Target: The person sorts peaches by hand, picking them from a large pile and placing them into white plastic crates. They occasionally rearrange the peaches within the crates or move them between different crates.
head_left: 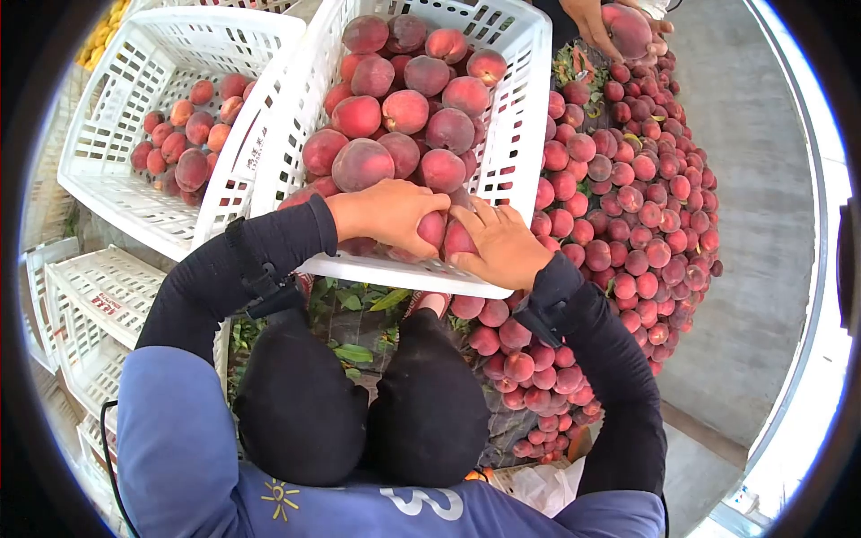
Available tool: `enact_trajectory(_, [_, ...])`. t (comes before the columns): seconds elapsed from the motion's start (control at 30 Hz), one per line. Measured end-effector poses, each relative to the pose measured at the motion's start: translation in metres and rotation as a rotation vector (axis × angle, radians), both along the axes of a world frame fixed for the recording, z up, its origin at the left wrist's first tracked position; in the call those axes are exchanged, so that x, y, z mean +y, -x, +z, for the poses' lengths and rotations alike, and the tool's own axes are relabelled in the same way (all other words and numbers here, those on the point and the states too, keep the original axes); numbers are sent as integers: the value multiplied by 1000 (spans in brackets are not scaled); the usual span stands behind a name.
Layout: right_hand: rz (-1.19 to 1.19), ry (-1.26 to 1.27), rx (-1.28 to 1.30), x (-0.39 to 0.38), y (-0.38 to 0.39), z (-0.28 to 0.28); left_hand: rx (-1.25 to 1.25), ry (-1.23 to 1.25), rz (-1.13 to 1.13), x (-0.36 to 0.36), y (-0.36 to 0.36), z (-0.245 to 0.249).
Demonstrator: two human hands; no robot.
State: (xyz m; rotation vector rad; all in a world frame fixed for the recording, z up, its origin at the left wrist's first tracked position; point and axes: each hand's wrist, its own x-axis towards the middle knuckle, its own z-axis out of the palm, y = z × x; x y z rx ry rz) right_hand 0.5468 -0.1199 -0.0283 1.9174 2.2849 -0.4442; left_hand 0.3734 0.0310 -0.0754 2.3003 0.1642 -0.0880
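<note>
A white plastic crate [535, 108] full of dark red peaches [405, 112] stands in front of my knees. Over its near end, my left hand [387, 213] curls around a peach [432, 229]. Close beside it, my right hand [504, 244] has its fingers bent over another peach [459, 238]. Both hands are low among the fruit, their fingertips almost meeting. My fingers partly cover the two peaches, and the fruit underneath is hidden.
A large peach pile [641, 206] spreads along the right. Another person's hand [594, 22] holds a peach [628, 32] at top right. A second white crate [99, 170] with fewer peaches stands left, above more white crates [99, 296]. Leaves [354, 351] lie between my feet.
</note>
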Motion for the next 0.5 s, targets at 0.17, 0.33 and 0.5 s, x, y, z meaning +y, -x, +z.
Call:
enact_trajectory(0.17, [-25,-1,-25,-4,20,7,-64,-47,31,-11,10,-3])
enact_trajectory(0.33, [-61,124,5,-9,23,12,-285,22,118,14,28,31])
enact_trajectory(0.5, [-88,189,119,-3,16,16,-233,-152,346,91,65,31])
